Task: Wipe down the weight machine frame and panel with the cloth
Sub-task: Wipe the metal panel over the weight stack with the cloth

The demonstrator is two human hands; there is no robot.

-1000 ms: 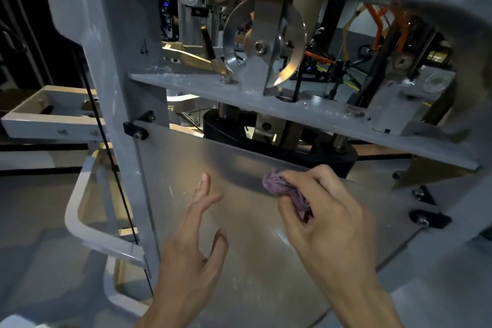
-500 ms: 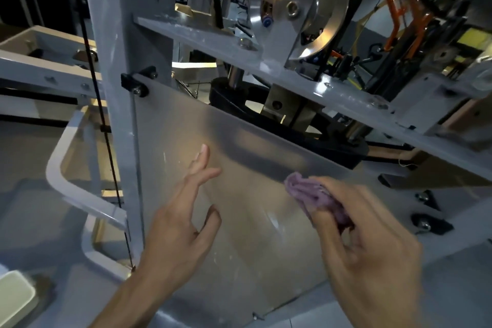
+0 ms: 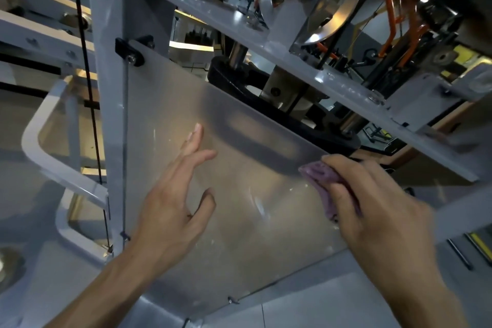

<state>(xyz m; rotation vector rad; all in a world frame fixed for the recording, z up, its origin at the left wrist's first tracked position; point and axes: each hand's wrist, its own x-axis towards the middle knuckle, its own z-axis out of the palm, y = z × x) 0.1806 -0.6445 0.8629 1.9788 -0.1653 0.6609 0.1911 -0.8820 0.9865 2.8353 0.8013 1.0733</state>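
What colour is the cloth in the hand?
Purple. The cloth shows best in the head view, gripped by the right hand.

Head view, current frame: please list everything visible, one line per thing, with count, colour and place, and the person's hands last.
Frosted translucent plastic panel: one, milky grey, centre, bolted to the frame.
Grey painted metal upright post: one, left of the panel.
Grey flat metal crossbar: one, slanting above the panel.
Shiny round metal pulley wheel: one, silver, top centre.
Black panel bracket: one, panel's upper left corner.
Black cable: one, running down left of the post.
Orange tubes: several, upper right.
Crumpled purple cloth: one, against the panel's right side.
Left hand: fingers straight, at the panel.
Right hand: grips the cloth.
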